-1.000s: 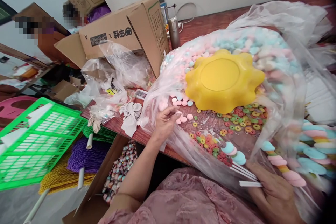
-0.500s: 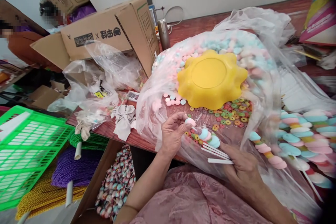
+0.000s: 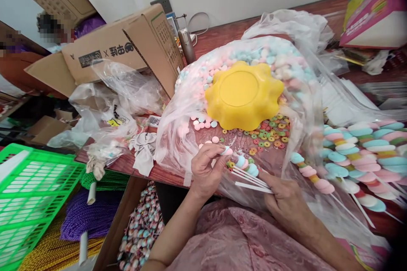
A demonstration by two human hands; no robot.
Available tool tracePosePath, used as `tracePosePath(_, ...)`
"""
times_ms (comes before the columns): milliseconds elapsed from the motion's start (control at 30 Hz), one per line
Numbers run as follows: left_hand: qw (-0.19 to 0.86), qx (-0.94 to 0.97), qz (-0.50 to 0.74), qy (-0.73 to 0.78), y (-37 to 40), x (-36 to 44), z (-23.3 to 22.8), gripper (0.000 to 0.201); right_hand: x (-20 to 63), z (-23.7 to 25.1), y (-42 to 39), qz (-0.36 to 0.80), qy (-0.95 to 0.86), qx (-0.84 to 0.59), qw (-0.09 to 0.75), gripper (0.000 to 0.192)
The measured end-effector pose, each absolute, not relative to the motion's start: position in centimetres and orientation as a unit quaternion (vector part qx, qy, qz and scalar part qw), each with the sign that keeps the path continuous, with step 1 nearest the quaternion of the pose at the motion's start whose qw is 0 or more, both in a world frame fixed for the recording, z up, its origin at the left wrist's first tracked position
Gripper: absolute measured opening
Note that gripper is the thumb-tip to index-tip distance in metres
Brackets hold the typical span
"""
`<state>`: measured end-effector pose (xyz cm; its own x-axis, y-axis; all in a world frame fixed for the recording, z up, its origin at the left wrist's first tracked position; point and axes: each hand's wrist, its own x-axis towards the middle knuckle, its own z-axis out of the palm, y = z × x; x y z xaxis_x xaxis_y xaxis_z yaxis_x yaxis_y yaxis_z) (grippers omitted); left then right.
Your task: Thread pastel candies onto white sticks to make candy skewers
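- Head view: the left hand [image 3: 206, 169] pinches a pale pink candy disc [image 3: 227, 150] between thumb and fingertips, closed on it, right at the tips of the white sticks [image 3: 251, 180].
- The right hand [image 3: 286, 201] is clamped around the lower ends of those sticks, a small bunch fanned out towards the left; some already carry blue and pink discs [image 3: 246, 164] near their far ends.
- Both hands work over the near edge of the table [image 3: 133, 163], inside the mouth of a large clear plastic bag [image 3: 178, 123] spread open on it.
- In the bag, just beyond the hands, lie loose small colored ring candies [image 3: 270, 131] and a few loose pink and blue discs [image 3: 203, 123].
- Behind them a yellow scalloped bowl [image 3: 243, 93] sits upside down on a heap of pink and blue candy discs [image 3: 270, 57].
- To the right, finished candy skewers [image 3: 359, 148] lie stacked under plastic, sticks pointing towards the near right.
- On the left of the table stand a cardboard box [image 3: 117, 48] on its side, crumpled plastic bags [image 3: 111, 101] and a grey cloth bow [image 3: 143, 148].
- Below the table edge are a green plastic crate [image 3: 32, 194], purple cord bundles [image 3: 85, 216] and a box of wrapped sweets [image 3: 143, 228].
- Another person, blurred, is at the far left behind the cardboard box.
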<state>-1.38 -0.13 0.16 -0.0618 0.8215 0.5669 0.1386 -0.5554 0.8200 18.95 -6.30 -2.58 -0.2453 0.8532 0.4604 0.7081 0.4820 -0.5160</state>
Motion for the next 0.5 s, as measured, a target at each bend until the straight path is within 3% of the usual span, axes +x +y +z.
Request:
tracePosePath(133, 0.174, 0.705, 0.593, 0.348, 0.1, -1.2, 0.7, 0.030, 18.6, -2.2, -6.5, 0.121, -0.779, -0.491, 0.371, 0.059)
tracePosePath(300, 0.149, 0.713, 0.585, 0.356, 0.1, -0.7, 0.6, 0.023, 17.8, -1.9, -6.8, 0.146, -0.760, -0.489, 0.402, 0.056)
tracePosePath(400, 0.172, 0.706, 0.577, 0.372, -0.2, -0.4, -0.4, 0.017, 17.6, -1.6, -6.5, 0.131, -0.746, -0.497, 0.423, 0.053)
tracePosePath(500, 0.269, 0.635, 0.601, 0.404, -0.7, -0.2, -1.4, 0.015, 17.6, -1.4, -6.1, 0.134, -0.751, -0.490, 0.421, 0.057)
